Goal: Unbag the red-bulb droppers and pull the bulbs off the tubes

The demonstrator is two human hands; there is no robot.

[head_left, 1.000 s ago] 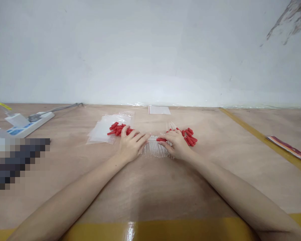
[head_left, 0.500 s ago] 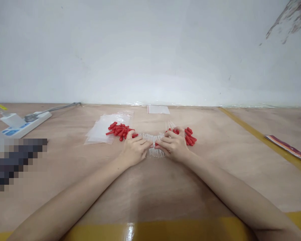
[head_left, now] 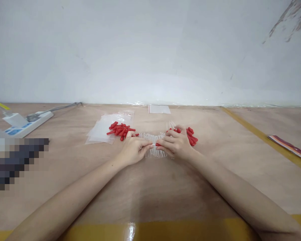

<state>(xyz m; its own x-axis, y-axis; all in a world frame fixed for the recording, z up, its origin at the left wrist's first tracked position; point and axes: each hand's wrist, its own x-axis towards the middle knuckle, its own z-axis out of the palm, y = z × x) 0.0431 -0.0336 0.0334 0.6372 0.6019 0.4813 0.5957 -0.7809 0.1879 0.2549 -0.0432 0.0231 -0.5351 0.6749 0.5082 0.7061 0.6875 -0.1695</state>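
Observation:
My right hand (head_left: 177, 143) pinches a red rubber bulb (head_left: 158, 144), its narrow end pointing left. Facing it, my left hand (head_left: 135, 148) has thumb and forefinger closed on a thin clear tube (head_left: 154, 144), which meets the bulb's end. Most of both pieces is hidden by my fingers. Under the fingertips lies a row of clear tubes (head_left: 155, 153), side by side on the table. One pile of red rubber bulbs (head_left: 121, 130) sits beyond my left hand; another pile of bulbs (head_left: 191, 136) is partly covered by my right hand.
Flat clear zip bags (head_left: 97, 129) lie under the left pile. A small white bag (head_left: 159, 109) rests near the wall. At the left are a power strip (head_left: 40, 122) with plugs and a blurred dark object (head_left: 20, 160). A striped strip (head_left: 288, 147) lies at the right.
Red showing at my left fingertips is no longer visible there; a clear tube shows between the hands instead. My left fingers have closed together more. The view has shifted slightly.

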